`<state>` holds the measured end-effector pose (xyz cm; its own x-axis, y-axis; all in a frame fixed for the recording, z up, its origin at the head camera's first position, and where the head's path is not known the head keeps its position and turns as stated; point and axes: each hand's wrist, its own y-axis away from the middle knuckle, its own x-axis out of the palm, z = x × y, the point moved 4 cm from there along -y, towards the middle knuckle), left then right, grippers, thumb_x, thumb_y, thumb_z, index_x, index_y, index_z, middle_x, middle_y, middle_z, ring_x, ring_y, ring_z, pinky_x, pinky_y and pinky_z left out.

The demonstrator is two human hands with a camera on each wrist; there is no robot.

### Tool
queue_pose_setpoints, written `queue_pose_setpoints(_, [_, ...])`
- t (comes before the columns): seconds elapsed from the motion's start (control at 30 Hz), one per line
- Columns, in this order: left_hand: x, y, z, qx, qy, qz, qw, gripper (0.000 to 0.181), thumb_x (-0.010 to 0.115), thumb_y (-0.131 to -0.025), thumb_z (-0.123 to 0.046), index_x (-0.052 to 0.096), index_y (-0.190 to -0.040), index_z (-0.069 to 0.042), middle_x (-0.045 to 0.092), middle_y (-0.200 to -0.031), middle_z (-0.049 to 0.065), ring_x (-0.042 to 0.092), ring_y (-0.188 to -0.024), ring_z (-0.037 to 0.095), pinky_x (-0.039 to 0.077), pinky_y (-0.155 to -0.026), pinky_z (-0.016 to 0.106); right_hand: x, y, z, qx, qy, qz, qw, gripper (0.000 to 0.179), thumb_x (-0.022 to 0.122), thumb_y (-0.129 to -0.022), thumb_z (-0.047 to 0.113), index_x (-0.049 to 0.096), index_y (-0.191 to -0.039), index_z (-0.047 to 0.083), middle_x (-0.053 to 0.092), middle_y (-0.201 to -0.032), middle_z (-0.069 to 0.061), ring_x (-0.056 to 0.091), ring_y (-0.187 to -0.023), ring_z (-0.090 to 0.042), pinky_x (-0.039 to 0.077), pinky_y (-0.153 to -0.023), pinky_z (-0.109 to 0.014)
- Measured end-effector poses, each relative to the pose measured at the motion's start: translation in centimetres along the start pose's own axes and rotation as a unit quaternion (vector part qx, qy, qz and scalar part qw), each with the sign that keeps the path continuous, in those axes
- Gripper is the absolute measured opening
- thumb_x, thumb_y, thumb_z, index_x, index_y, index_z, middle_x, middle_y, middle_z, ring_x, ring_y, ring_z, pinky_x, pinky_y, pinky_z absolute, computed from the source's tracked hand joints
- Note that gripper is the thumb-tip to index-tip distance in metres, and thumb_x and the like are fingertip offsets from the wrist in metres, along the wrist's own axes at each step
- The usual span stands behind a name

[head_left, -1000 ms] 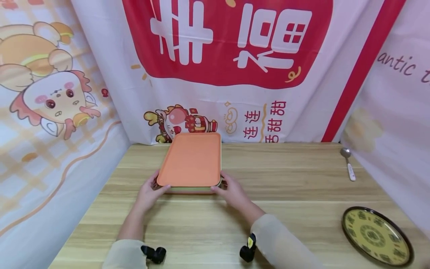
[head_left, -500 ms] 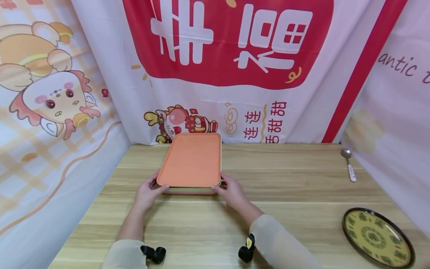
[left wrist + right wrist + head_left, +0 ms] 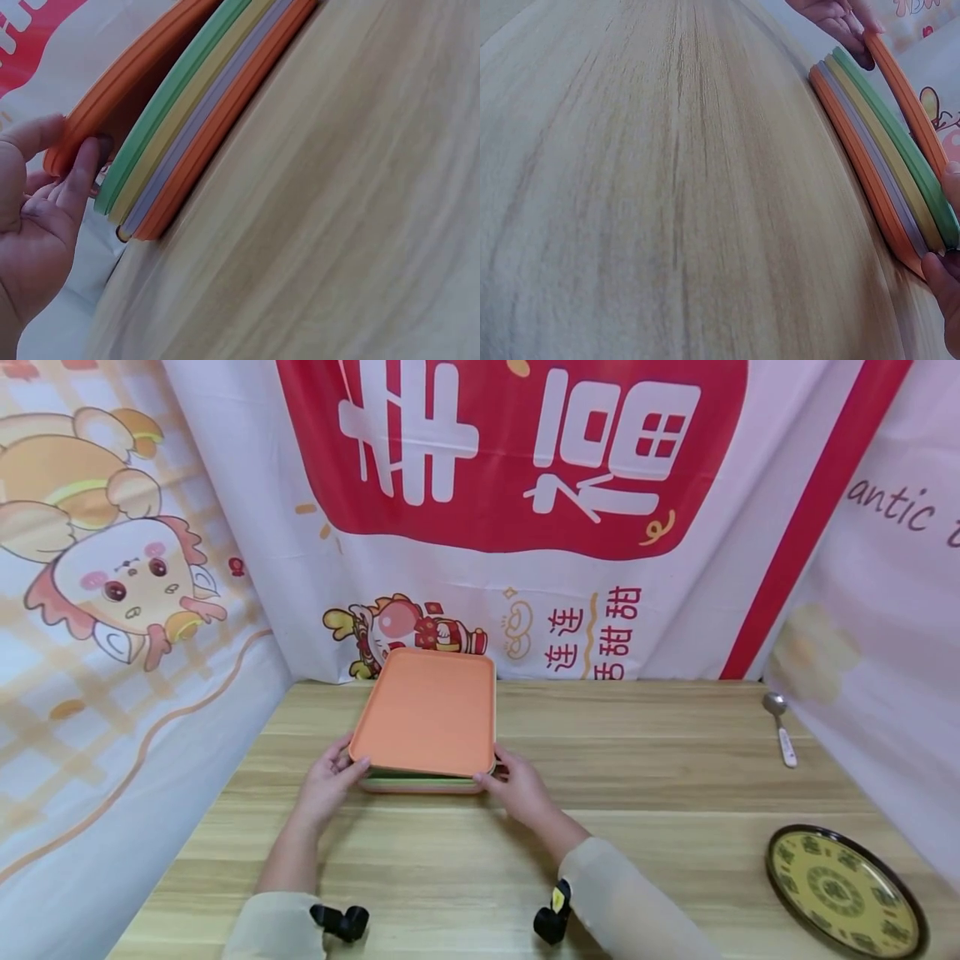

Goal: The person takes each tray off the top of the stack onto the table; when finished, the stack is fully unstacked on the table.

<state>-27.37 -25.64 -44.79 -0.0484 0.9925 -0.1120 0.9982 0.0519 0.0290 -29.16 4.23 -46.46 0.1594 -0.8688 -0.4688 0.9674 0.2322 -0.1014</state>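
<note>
An orange tray (image 3: 427,710) tops a stack of same-shaped trays, its near left corner raised and tilted. My left hand (image 3: 326,781) pinches that corner, thumb on the rim and fingers underneath. Below the gap lie a green tray (image 3: 166,99), a yellow tray (image 3: 186,111), a pale purple tray (image 3: 206,116) and a second orange tray (image 3: 229,120) at the bottom. My right hand (image 3: 525,789) grips the top orange tray's near right corner, thumb at its front rim. In the right wrist view, one digit also lies beside the lower trays' corner.
A round yellow patterned plate (image 3: 836,889) with a dark rim lies at the table's (image 3: 450,893) right front. Farther back on the right is a spoon (image 3: 780,739) with a white handle. Printed cloths hang behind the table and along both sides.
The top orange tray's near left corner has risen, widening the gap above the green tray. My left hand has moved slightly up with it; the right hand has stayed nearly still.
</note>
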Motion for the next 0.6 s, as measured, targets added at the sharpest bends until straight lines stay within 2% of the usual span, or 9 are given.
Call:
queue_pose_setpoints(0.07, [0.3,0.0,0.1,0.002,0.048,-0.001,0.9988,0.066,0.052,-0.1,-0.003,0.016,-0.156,-0.001,0.033,-0.151,0.032,0.062,-0.095,-0.011,0.054,-0.092,0.012,0.0,-0.1,0.0,0.001,0.002,0.0,1.0,0.068,0.071,-0.091,0.024,0.04,-0.146,-0.002,0.053,-0.14,-0.024,0.062,-0.117,-0.032,0.057,-0.098,-0.04])
queue_pose_setpoints(0.17, [0.6,-0.2,0.1,-0.007,0.12,-0.019,0.9926,0.064,0.045,-0.099,0.005,0.016,-0.156,-0.001,0.031,-0.153,0.032,0.064,-0.094,-0.007,0.056,-0.094,0.016,0.0,-0.1,0.0,0.002,0.008,0.003,1.0,0.068,0.071,-0.091,0.023,0.041,-0.146,-0.002,0.055,-0.138,-0.023,0.062,-0.117,-0.031,0.057,-0.098,-0.04])
queue_pose_setpoints(0.23, [0.8,-0.2,0.2,-0.018,0.15,-0.038,0.9878,0.064,0.044,-0.098,0.007,0.018,-0.156,-0.003,0.037,-0.15,0.029,0.065,-0.093,-0.004,0.057,-0.093,0.017,0.0,-0.1,0.0,0.003,0.01,0.006,0.9999,0.068,0.072,-0.09,0.022,0.041,-0.146,-0.002,0.056,-0.137,-0.023,0.062,-0.117,-0.03,0.057,-0.099,-0.039])
queue_pose_setpoints(0.33, [0.8,-0.1,0.2,-0.032,0.184,-0.059,0.9806,0.064,0.045,-0.097,0.009,0.021,-0.155,-0.004,0.061,-0.129,0.014,0.067,-0.088,-0.001,0.058,-0.089,0.017,0.0,-0.2,0.0,0.004,0.012,0.01,0.9999,0.068,0.071,-0.09,0.02,0.04,-0.146,-0.004,0.056,-0.136,-0.023,0.062,-0.117,-0.03,0.057,-0.098,-0.037])
queue_pose_setpoints(0.43, [0.3,0.1,0.1,-0.038,0.217,-0.06,0.9737,0.065,0.045,-0.096,0.01,0.02,-0.155,-0.004,0.07,-0.101,-0.007,0.068,-0.082,0.001,0.059,-0.084,0.016,0.1,-0.2,0.0,0.006,0.007,0.013,0.9999,0.068,0.07,-0.091,0.018,0.038,-0.147,-0.004,0.055,-0.137,-0.023,0.062,-0.118,-0.03,0.058,-0.098,-0.036])
queue_pose_setpoints(0.47, [0.0,0.2,-0.1,-0.037,0.229,-0.056,0.9711,0.065,0.045,-0.097,0.01,0.019,-0.155,-0.003,0.071,-0.094,-0.01,0.068,-0.081,0.001,0.06,-0.082,0.015,0.1,-0.3,0.0,0.004,0.005,0.015,0.9999,0.069,0.07,-0.091,0.017,0.037,-0.147,-0.005,0.055,-0.136,-0.024,0.062,-0.118,-0.031,0.058,-0.098,-0.035])
queue_pose_setpoints(0.53, [-0.8,0.5,-0.4,-0.027,0.256,-0.047,0.9652,0.063,0.044,-0.097,0.01,0.019,-0.153,-0.002,0.073,-0.09,-0.01,0.069,-0.08,0.003,0.06,-0.08,0.016,0.1,-0.3,0.1,-0.002,0.006,0.017,0.9998,0.069,0.07,-0.091,0.016,0.036,-0.147,-0.007,0.054,-0.136,-0.025,0.062,-0.118,-0.031,0.058,-0.097,-0.036])
queue_pose_setpoints(0.6, [-1.8,1.0,-0.7,-0.01,0.283,-0.038,0.9584,0.058,0.045,-0.097,0.01,0.032,-0.15,-0.006,0.075,-0.092,-0.007,0.071,-0.081,0.005,0.061,-0.079,0.017,0.0,-0.3,0.1,-0.004,0.006,0.019,0.9998,0.07,0.07,-0.091,0.016,0.035,-0.147,-0.007,0.054,-0.137,-0.026,0.061,-0.118,-0.032,0.057,-0.099,-0.037])
